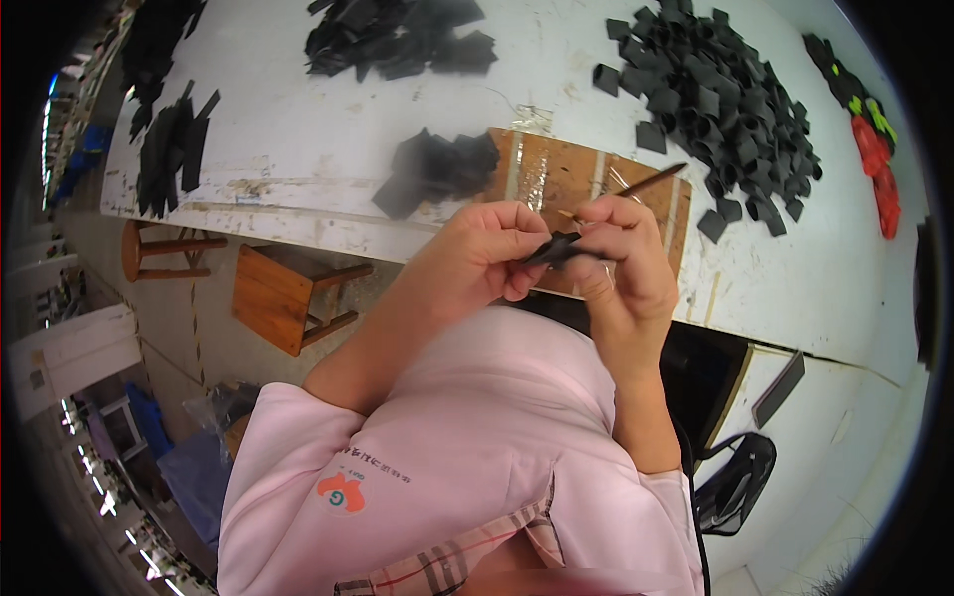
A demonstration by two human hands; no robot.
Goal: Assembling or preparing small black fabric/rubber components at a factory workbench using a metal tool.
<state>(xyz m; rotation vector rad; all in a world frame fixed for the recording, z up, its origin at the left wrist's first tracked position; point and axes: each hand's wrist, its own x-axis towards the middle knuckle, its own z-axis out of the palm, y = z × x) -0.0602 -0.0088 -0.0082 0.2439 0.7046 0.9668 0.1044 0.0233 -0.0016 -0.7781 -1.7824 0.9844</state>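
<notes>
Over the near edge of the table, both hands meet at a small black strip that looks folded or curled. My left hand pinches its left end between thumb and fingertips. The other end sits at the thumb and fingers of my right hand. A slim, dark-handled stick like a thin brush also lies in the right hand's fingers, its handle pointing up to the right; its light tip shows beside the strip. Beneath the hands is a brown board with bands of clear tape.
Flat black pieces lie left of the board, with more black pieces behind and black strips at far left. Many black rolled loops are heaped right. Wooden stools stand left, below the white table.
</notes>
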